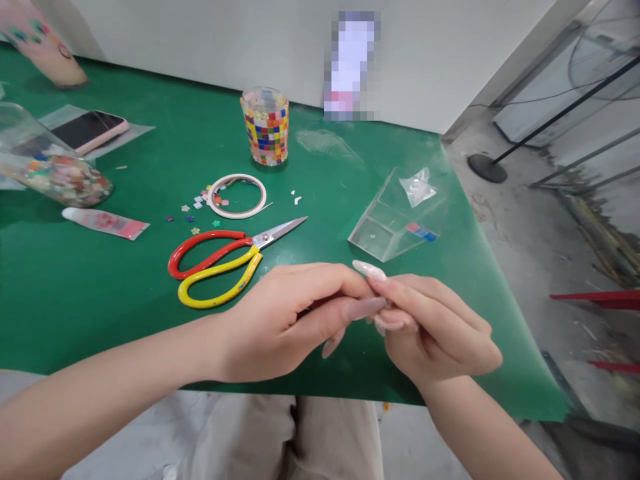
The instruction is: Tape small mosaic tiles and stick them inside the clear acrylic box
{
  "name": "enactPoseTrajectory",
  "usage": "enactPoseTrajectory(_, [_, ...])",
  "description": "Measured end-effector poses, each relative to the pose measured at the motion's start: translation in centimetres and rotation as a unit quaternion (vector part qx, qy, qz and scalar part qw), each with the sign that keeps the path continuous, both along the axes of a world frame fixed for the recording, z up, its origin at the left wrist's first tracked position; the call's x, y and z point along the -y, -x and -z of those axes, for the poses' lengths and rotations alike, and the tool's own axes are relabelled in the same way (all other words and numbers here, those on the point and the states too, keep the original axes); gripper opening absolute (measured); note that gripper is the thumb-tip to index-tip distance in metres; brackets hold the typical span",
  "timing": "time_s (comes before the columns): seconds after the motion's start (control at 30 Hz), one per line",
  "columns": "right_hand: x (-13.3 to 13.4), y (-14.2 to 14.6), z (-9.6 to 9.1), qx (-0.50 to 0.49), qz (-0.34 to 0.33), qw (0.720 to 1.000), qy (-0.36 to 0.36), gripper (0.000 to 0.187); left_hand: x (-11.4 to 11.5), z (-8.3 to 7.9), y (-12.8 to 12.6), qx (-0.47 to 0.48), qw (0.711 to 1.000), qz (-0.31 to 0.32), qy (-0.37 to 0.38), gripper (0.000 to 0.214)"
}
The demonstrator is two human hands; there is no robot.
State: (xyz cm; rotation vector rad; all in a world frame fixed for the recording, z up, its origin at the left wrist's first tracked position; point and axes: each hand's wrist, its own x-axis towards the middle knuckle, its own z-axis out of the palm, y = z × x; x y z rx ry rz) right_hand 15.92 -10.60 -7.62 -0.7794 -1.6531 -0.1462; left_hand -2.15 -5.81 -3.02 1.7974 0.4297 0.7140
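Observation:
Over the front of the green table, my left hand [295,317] and my right hand [440,320] meet fingertip to fingertip. Both are closed in a pinch; whatever lies between the fingers is hidden or too small to name. Just beyond the left hand lie scissors [255,249] with one red and one yellow handle, blades slightly apart. A clear angled plastic box [373,233], with a few coloured tiles on it, stands beyond the right hand. Farther back, a roll of narrow white tape [213,203] lies by small loose tiles and star pieces [195,231].
A glass covered in coloured mosaic tiles [267,137] stands upright at the back. On the left are a glue tube [107,223], a tilted clear jar of pieces [75,177], a phone [95,130] and a pink cup [45,47]. The table's right edge [505,280] slopes away.

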Motion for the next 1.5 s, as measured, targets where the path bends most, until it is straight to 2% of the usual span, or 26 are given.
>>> enactPoseTrajectory(0.27, [0.1,0.1,-0.1,-0.008,-0.013,1.000,-0.001,0.030,0.2,-0.3,-0.2,-0.006,1.000,-0.008,0.017,0.021])
enactPoseTrajectory(0.4, [0.1,-0.1,0.0,0.000,0.016,1.000,-0.013,0.029,0.5,-0.3,-0.1,0.033,0.998,-0.025,0.051,0.018])
enactPoseTrajectory(0.5, [0.0,-0.1,-0.1,0.003,0.029,0.999,-0.019,0.028,0.4,-0.5,0.1,0.018,0.997,-0.045,0.058,0.016])
enactPoseTrajectory(0.63, [-0.3,0.3,-0.8,-0.017,-0.061,0.998,-0.006,0.028,0.0,-0.7,0.3,0.000,0.998,-0.028,0.056,0.015])
enactPoseTrajectory(0.7, [-0.3,0.5,-1.1,-0.028,-0.081,0.996,0.011,0.028,-0.2,-0.8,0.4,-0.003,0.998,-0.026,0.055,0.014])
enactPoseTrajectory(0.83, [-0.3,0.7,-1.4,-0.013,-0.058,0.998,0.009,0.028,-0.2,-0.9,0.5,-0.006,0.997,-0.010,0.077,0.011])
enactPoseTrajectory(0.93, [-0.5,0.5,-1.3,-0.007,-0.072,0.997,0.005,0.030,0.0,-0.9,0.4,0.022,0.995,-0.009,0.101,0.007])
enactPoseTrajectory(1.13, [-0.6,0.5,-1.3,0.001,-0.059,0.998,0.004,0.030,0.2,-0.8,0.3,0.041,0.997,-0.031,0.052,0.018])
enactPoseTrajectory(1.23, [-0.4,0.6,-1.3,0.003,-0.051,0.999,0.001,0.030,0.3,-0.7,0.4,0.049,0.998,-0.027,0.041,0.017])
enactPoseTrajectory(1.37, [-0.3,0.8,-1.0,-0.007,-0.037,0.999,0.002,0.029,0.5,-0.6,0.4,0.063,0.995,-0.022,0.069,0.010])
enactPoseTrajectory(1.5, [-0.2,0.7,-0.5,-0.016,-0.041,0.999,0.001,0.029,0.6,-0.6,0.3,0.048,0.994,-0.026,0.096,0.013])
